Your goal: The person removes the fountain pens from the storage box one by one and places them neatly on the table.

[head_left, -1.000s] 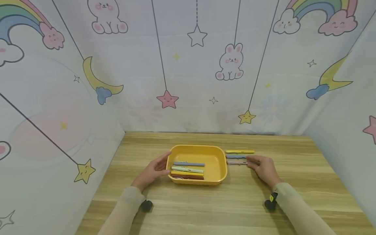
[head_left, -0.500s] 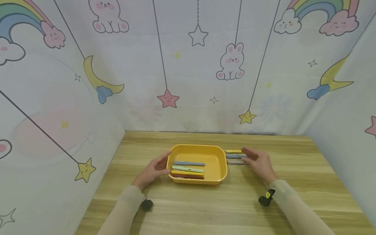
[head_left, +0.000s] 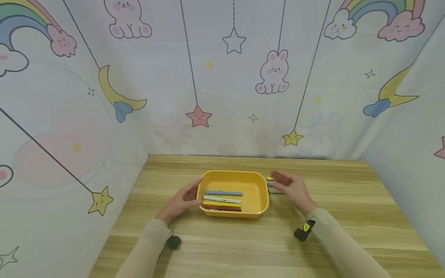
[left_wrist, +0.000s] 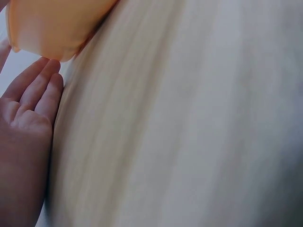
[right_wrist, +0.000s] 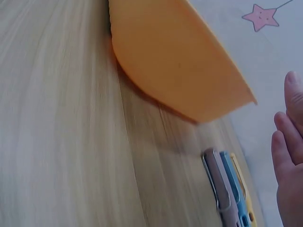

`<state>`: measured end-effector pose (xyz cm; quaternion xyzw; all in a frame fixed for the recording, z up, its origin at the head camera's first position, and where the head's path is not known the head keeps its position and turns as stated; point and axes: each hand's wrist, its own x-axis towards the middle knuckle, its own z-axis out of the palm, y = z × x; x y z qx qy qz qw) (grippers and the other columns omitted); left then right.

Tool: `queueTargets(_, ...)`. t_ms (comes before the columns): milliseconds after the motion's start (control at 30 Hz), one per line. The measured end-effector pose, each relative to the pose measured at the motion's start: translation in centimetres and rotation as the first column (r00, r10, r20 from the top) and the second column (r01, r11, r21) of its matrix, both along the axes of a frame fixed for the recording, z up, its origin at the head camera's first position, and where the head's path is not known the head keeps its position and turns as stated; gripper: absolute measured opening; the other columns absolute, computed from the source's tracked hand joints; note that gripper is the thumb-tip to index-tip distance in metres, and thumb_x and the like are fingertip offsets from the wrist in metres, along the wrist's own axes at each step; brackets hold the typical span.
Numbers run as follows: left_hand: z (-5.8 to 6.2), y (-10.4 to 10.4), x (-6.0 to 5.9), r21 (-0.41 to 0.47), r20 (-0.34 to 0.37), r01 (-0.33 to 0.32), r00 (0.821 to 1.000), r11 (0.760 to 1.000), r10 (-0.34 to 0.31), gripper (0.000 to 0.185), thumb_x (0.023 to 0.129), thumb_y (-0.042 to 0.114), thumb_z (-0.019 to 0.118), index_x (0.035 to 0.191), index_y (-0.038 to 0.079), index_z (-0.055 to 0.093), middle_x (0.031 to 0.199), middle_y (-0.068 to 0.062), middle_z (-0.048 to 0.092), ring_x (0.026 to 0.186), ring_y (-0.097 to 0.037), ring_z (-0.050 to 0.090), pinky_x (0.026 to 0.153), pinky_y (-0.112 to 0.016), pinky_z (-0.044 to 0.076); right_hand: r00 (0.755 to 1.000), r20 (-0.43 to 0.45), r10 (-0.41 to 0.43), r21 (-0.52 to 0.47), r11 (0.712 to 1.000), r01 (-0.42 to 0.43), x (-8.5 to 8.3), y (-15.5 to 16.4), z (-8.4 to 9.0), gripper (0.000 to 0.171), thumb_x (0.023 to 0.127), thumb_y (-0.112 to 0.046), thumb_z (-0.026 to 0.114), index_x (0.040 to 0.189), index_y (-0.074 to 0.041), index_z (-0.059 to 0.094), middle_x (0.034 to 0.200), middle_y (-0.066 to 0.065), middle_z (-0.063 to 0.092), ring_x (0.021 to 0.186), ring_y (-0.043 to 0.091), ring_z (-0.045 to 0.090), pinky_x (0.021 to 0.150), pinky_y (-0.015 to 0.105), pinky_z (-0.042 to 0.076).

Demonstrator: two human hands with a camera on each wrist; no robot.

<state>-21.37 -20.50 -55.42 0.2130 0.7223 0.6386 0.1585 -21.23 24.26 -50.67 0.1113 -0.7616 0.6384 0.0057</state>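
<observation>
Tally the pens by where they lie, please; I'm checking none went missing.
Pens in the yellow tray: 4, blue, pale green, yellow, dark red.
Pens on the table right of the tray: 3, partly hidden behind the right hand.
Total: 7

The person wore a close-fitting top with long sleeves in a pale beige, slightly sheer fabric; the left sleeve (head_left: 144,247) and the right sleeve (head_left: 342,247) both ran down to the wrists and ended in plain, snug cuffs without buttons or trim. Under each wrist sat a small black device: the one on the left wrist (head_left: 173,242) was rounded and wholly black, while the one on the right wrist (head_left: 304,231) carried a small yellow marking on its upper face. The left hand (head_left: 180,201) and the right hand (head_left: 292,187) were bare, with no gloves, rings or watch visible, and the fingernails (right_wrist: 292,78) looked short and unpainted.
</observation>
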Motion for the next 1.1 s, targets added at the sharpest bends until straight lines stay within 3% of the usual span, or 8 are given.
queueTargets(67,0.0,0.0,0.0,0.003,-0.003,0.003,1.0,1.0,-0.003,0.08,0.1,0.006,0.071,0.167,0.025,0.032,0.174,-0.006,0.025,0.158,-0.033,0.027,0.126,-0.046,0.025,1.0,0.002,0.02,-0.033,0.999,-0.019,-0.1,-0.6,0.1,0.054,0.097,0.006,0.069,0.148,0.011,0.051,0.148,0.033,0.053,0.131,0.021,0.064,0.097,0.021,0.056)
queueTargets(267,0.1,0.1,0.0,0.007,-0.003,0.006,1.0,1.0,-0.006,0.081,0.1,0.005,0.071,0.167,0.025,0.031,0.173,-0.006,0.026,0.158,-0.033,0.028,0.126,-0.045,0.025,0.997,0.027,0.076,-0.07,0.995,-0.074,-0.3,-2.3,0.7,0.056,0.097,0.003,0.071,0.149,0.011,0.051,0.149,0.03,0.054,0.138,0.04,0.055,0.098,0.025,0.057)
queueTargets(633,0.2,0.1,0.1,0.004,-0.007,0.007,1.0,1.0,-0.007,0.08,0.1,0.006,0.071,0.167,0.025,0.031,0.173,-0.008,0.027,0.158,-0.035,0.028,0.126,-0.047,0.025,0.991,0.043,0.124,-0.076,0.99,-0.12,-0.7,-5.3,1.5,0.052,0.097,0.007,0.069,0.147,0.004,0.057,0.146,0.024,0.06,0.138,0.038,0.057,0.098,0.029,0.058)
queueTargets(800,0.1,0.0,0.0,0.011,-0.006,0.01,1.0,1.0,-0.01,0.08,0.1,0.005,0.07,0.167,0.024,0.031,0.173,-0.009,0.026,0.157,-0.036,0.029,0.126,-0.05,0.025,0.986,0.053,0.158,-0.075,0.985,-0.154,-0.9,-6.5,1.4,0.053,0.097,0.005,0.07,0.148,0.006,0.055,0.147,0.024,0.059,0.138,0.038,0.057,0.101,0.031,0.057)
queueTargets(1100,-0.2,-0.1,0.0,0.003,-0.001,0.008,1.0,1.0,-0.008,0.079,0.101,0.007,0.07,0.167,0.025,0.031,0.173,-0.009,0.027,0.157,-0.037,0.029,0.126,-0.05,0.026,0.98,0.094,0.173,0.016,0.984,-0.175,-1.4,-8.8,1.2,0.055,0.098,-0.005,0.074,0.15,-0.001,0.056,0.148,0.018,0.061,0.137,0.039,0.058,0.105,0.035,0.055)
